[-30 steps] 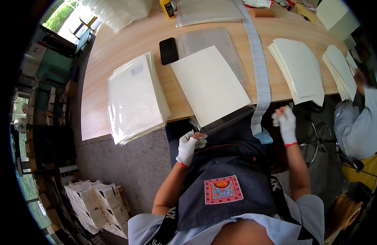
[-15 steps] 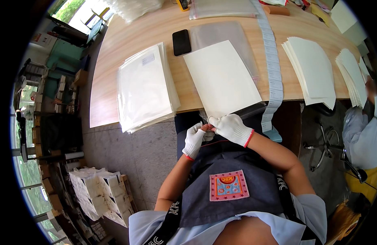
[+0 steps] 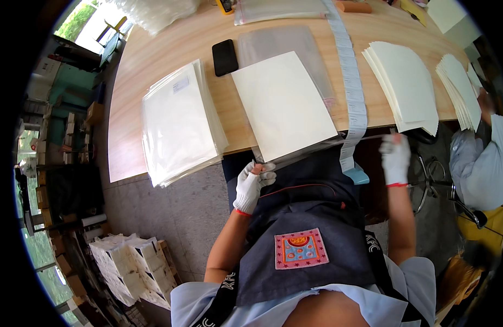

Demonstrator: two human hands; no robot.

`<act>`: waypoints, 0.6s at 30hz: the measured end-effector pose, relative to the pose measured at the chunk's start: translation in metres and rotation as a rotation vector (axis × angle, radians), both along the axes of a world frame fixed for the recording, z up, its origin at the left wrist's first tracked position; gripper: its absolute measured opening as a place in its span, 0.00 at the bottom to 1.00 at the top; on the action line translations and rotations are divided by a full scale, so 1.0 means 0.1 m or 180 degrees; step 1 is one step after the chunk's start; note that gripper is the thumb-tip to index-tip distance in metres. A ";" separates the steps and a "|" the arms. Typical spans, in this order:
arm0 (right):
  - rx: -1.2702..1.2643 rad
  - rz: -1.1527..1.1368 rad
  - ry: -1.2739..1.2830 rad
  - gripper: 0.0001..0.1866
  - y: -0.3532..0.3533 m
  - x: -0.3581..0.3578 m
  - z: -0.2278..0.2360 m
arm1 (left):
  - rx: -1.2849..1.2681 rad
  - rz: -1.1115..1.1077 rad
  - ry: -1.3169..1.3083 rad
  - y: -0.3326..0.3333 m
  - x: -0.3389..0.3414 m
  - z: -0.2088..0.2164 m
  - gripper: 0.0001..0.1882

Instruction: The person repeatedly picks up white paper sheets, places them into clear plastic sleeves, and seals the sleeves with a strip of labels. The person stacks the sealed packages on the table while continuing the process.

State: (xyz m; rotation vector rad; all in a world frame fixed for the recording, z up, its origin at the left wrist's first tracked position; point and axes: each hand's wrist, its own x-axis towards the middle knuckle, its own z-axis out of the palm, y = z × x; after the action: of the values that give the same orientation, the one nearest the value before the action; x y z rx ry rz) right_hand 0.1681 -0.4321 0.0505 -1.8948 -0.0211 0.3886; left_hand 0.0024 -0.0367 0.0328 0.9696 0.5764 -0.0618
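A cream-white card sheet (image 3: 287, 106) lies at the table's near edge, with a clear plastic bag (image 3: 308, 154) showing along its lower side and overhanging the edge. At the bag's lower left corner my left hand (image 3: 250, 187), in a white knit glove with bare fingertips, is closed in a pinch on the plastic. My right hand (image 3: 396, 159), gloved alike and smeared by motion, is out to the right beyond the label strip. A thin pale strip (image 3: 371, 136) appears to stretch from the bag's edge to its closed fingers.
Left stands a stack of filled clear bags (image 3: 180, 125). A black phone (image 3: 224, 58) and flat plastic bags (image 3: 284, 46) lie behind the sheet. A long label strip (image 3: 350, 82) hangs off the edge. Card stacks (image 3: 404, 84) and another person's hand (image 3: 485, 103) are at right.
My right hand has swung from beside my left hand out to the right, drawing the thin strip. My left hand stays at the bag's corner. The whole view has shifted slightly.
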 end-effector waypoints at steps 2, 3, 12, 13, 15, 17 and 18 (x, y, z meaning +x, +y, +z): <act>-0.1644 -0.0264 -0.0208 0.10 -1.04 -0.10 -0.45 | 0.0254 -0.0213 0.0038 0.00 -0.02 0.03 0.14; -0.2659 0.0136 -0.0365 0.11 -1.51 -0.30 -0.72 | 0.0391 -0.0349 0.0046 0.00 -0.01 0.05 0.15; -0.2788 0.0689 -0.0969 0.14 -0.34 -0.39 -0.19 | 0.5119 0.0068 -0.1080 0.11 -0.18 -0.13 0.15; -0.2386 0.0697 -0.1623 0.15 -0.03 -0.32 0.02 | 0.5524 0.0061 -0.1432 0.10 -0.11 -0.13 0.15; -0.1944 0.1059 -0.2739 0.19 0.54 -0.22 0.37 | 0.5613 -0.0269 -0.1892 0.10 0.04 -0.10 0.14; -0.1857 0.1404 -0.3224 0.20 0.85 -0.13 0.44 | 0.5507 -0.0406 -0.2033 0.08 0.13 -0.04 0.13; -0.1846 0.1467 -0.3243 0.18 0.91 -0.08 0.38 | 0.5441 -0.0458 -0.2076 0.08 0.16 -0.01 0.13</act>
State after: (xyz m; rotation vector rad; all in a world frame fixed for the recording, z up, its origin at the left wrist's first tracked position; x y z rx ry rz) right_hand 0.1603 -0.3414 0.0881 -2.4668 -1.1366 -0.3514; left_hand 0.0183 -0.0284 0.0321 2.5316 -0.2160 0.7118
